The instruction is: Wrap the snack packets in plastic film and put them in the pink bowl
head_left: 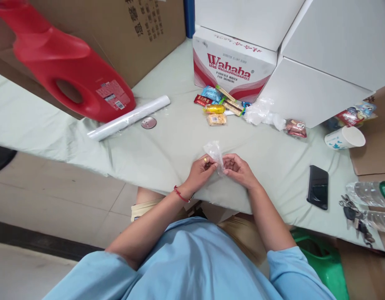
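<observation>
L hand (201, 171), R hand (241, 171), 1 pc clr plastic (214, 151) btwn, 1 phone (317, 187)

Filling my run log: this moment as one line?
left hand: pinches clear plastic | right hand: at plastic's right edge | packaged snacks: before Wahaha box

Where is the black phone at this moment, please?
In the head view, the phone lies on the right part of the table, beyond the right hand, between the cup above it and the keys at its lower right.
</observation>
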The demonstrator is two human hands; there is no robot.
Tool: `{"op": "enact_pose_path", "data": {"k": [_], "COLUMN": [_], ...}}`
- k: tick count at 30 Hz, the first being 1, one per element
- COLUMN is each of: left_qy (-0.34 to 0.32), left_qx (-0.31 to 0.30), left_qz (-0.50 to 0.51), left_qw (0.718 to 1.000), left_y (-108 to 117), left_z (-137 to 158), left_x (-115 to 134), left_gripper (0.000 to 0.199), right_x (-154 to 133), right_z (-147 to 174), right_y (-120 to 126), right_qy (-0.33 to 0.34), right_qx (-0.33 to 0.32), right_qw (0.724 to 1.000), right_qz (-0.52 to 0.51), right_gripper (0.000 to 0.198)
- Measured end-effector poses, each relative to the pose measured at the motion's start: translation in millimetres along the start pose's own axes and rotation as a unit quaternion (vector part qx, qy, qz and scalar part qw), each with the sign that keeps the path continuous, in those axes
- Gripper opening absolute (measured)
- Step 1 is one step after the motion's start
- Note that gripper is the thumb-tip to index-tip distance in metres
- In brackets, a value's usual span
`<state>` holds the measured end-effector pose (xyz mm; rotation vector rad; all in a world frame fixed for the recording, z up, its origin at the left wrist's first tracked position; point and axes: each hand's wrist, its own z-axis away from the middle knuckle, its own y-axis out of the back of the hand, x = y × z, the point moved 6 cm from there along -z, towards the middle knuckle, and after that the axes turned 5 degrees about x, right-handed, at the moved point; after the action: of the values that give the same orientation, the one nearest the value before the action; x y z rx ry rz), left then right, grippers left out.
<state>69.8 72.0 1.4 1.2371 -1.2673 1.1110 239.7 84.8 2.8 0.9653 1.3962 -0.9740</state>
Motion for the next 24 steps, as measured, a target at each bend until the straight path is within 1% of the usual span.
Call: {"op": "enact_pose_path", "data": {"k": [2,4,8,11,14,17,20,22,24], "left_qy": [-0.001,0.018,0.048,0.048,0.073,0.104,0.101,0.094,0.085], "left_qx": [-0.008,0.004,0.044,0.071,0.069,0.062,0.076,0.069,0.055], "left_qz": [0.004,0.045,0.161,0.193,0.224,0.25,0.215,0.186,0.174], "left_qw": [1.0,0.999,0.985,0.977,0.969,0.961,0.968,0.976,0.979], "left_y": [-1,0,4,9,10,6,5,3,3], "left_z": [1,0,-2,-4,-6,-8,-10,-10,-11], "left_x": [1,-2,-7,-8,-10,-15,-17,-18,-18], "left_gripper": [0.02,0.018,0.015,0.015,0.019,0.037,0.048,0.043,0.032], "right_x": [4,4,-3,-5,-4,-3,-3,-3,-4], "right_z": [-1,-1,1,2,2,2,3,4,4], "right_y": [6,17,44,57,58,48,34,31,36], "right_qy": [-0.018,-0.024,-0.011,-0.012,-0.01,0.001,-0.002,-0.011,-0.019], "right_qx": [0.041,0.093,0.194,0.23,0.229,0.198,0.151,0.141,0.16], "right_qw": [0.999,0.995,0.981,0.973,0.973,0.98,0.988,0.99,0.987], "right_qz": [0.011,0.02,-0.011,-0.031,-0.023,0.009,0.02,0.016,0.005], "right_gripper": [0.039,0.033,0.033,0.035,0.035,0.031,0.029,0.029,0.028]}}
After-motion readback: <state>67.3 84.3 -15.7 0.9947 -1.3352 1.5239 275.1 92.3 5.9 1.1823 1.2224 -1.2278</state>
